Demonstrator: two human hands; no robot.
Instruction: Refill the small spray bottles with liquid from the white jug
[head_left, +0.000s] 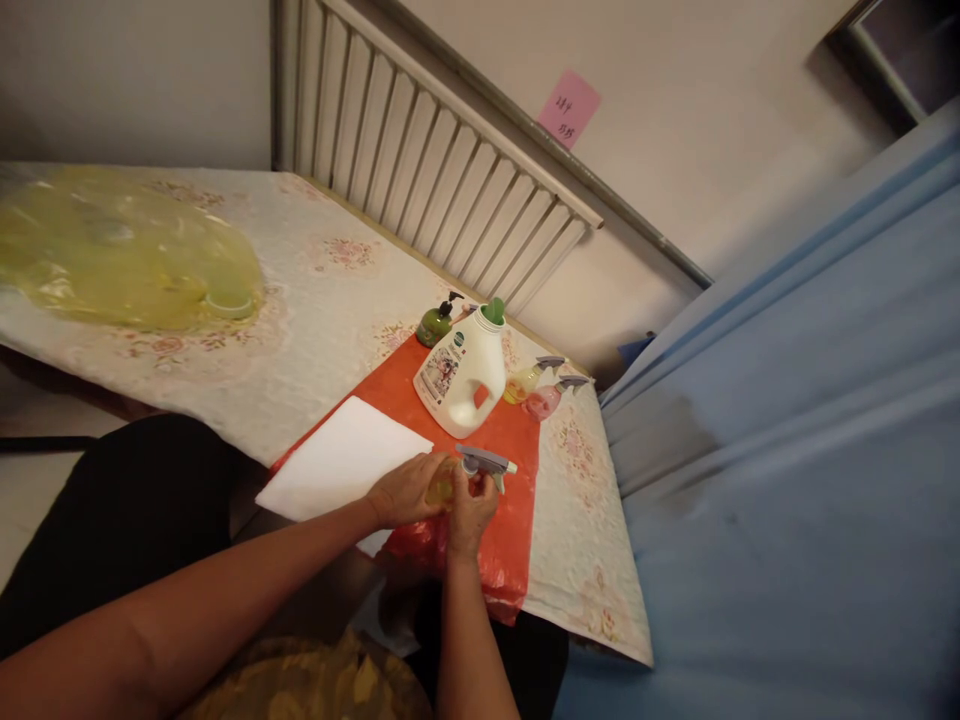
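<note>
My left hand (405,490) is wrapped round the yellow body of a small spray bottle (441,487) over the orange plastic sheet (517,450). My right hand (471,510) grips the bottle's neck just under its grey trigger head (486,463). A white sheet (341,455) lies just left of my hands. Behind them stands a white jug with a green cap (463,372).
A green pump bottle (436,322) stands behind the jug. A yellow spray bottle (529,380) and a pink one (551,397) lie to its right. A yellow plastic bag (120,250) lies far left on the flowered table cover (315,290). Blue cloth (787,420) fills the right side.
</note>
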